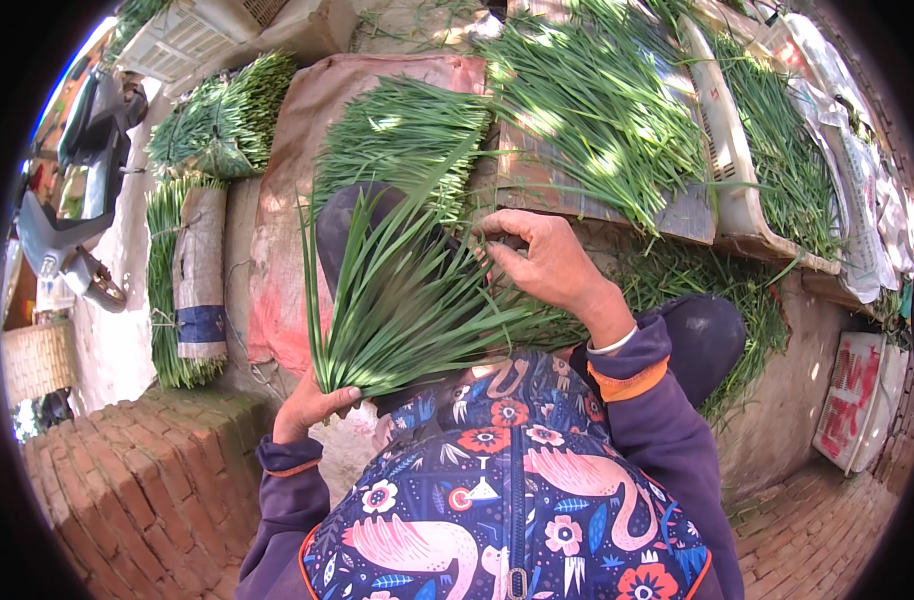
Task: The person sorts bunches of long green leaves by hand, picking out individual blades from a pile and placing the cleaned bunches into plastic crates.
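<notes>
My left hand (pixel 318 405) grips the base of a fanned bunch of long flat green leaves (pixel 404 307), which look like garlic chives. The leaves spread up and to the right over my knees. Beside their right edge, my right hand (pixel 543 259) has its fingers bent; whether a leaf is between thumb and forefinger I cannot tell. Beyond my left knee, a neat pile of the same greens (pixel 401 139) lies on a reddish woven sack (pixel 284 202). A looser heap (pixel 599 112) rests on a wooden board (pixel 539 176) to the right.
Tied bundles of greens (pixel 221 112) stand at the left, one wrapped in sacking (pixel 202 270). A plastic crate (pixel 727 142) holds more greens at the right. Loose leaves (pixel 689 277) litter the ground by my right knee. A brick ledge (pixel 142 480) is at the lower left.
</notes>
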The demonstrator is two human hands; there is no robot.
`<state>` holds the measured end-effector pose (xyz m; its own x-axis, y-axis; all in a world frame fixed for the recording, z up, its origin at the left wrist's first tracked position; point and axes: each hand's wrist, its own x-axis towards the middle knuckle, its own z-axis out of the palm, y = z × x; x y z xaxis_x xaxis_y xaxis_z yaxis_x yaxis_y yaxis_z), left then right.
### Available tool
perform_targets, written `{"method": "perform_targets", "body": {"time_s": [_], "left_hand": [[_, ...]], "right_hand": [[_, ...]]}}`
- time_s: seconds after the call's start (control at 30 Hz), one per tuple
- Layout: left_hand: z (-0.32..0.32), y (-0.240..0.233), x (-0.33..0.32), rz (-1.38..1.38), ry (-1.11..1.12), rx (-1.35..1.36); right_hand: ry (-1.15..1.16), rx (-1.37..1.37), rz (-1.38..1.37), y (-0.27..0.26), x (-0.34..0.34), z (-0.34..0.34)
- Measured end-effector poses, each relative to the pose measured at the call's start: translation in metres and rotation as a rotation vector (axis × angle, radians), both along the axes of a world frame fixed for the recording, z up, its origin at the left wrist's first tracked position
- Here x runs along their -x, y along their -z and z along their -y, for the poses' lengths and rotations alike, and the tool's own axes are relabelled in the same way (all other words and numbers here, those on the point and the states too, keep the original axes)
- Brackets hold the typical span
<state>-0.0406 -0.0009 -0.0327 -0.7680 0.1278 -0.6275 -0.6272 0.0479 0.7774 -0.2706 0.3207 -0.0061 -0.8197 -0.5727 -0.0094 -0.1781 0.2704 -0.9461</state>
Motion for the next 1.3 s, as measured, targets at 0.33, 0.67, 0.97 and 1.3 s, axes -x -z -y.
{"method": "perform_targets", "body": {"time_s": [0.33,0.67,0.97,1.3], "left_hand": [[0.000,0.004,0.000,-0.017,-0.014,-0.069],[0.002,0.013,-0.003,0.064,0.012,-0.095],[-0.004,0.011,0.000,0.050,-0.031,-0.146],[-0.004,0.015,-0.006,0.037,-0.042,-0.172]], "right_hand": [[-0.058,-0.029,-0.052,0.007,-0.005,-0.004],[0.022,0.058,0.223,0.013,-0.005,0.003],[-0.051,0.249,0.545,0.027,-0.007,0.009],[-0.030,0.332,0.443,0.045,-0.015,0.013]]}}
